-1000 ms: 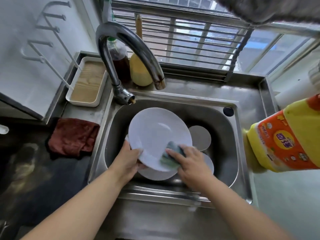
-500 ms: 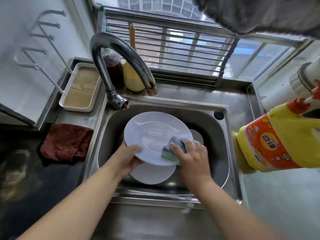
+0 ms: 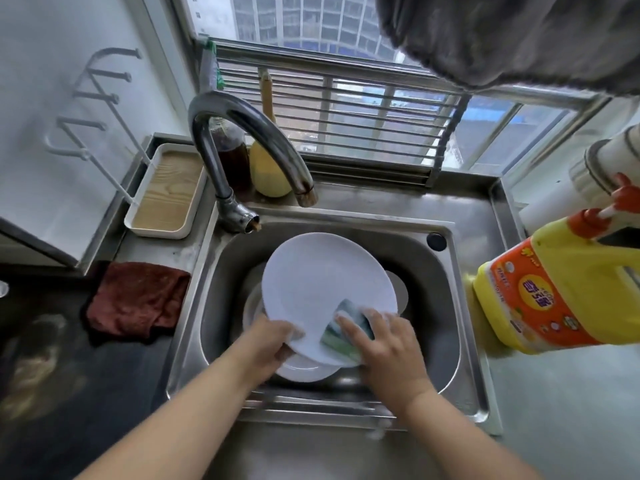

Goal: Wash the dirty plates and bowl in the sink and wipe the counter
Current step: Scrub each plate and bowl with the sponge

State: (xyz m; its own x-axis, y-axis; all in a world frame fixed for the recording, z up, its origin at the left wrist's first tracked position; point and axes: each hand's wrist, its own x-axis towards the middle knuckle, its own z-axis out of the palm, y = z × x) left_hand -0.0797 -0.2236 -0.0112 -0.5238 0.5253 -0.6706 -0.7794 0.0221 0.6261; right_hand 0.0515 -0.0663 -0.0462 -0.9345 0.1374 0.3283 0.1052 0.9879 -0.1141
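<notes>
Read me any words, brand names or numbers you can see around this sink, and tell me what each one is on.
Yellow plastic detergent jug, orange label: large Chinese characters in a blue oval, too blurred to read with certainty.
Same label, small print and round icons: too small to read.
Dark sauce bottle behind the curved steel faucet: no readable label.
No numbers readable anywhere.

The sponge (image 3: 346,332) under the right hand (image 3: 388,348) has slid down from mid-plate to the lower right rim of the white plate (image 3: 325,289), which the left hand (image 3: 270,341) now holds tilted more upright, covering more of the dishes beneath.
</notes>
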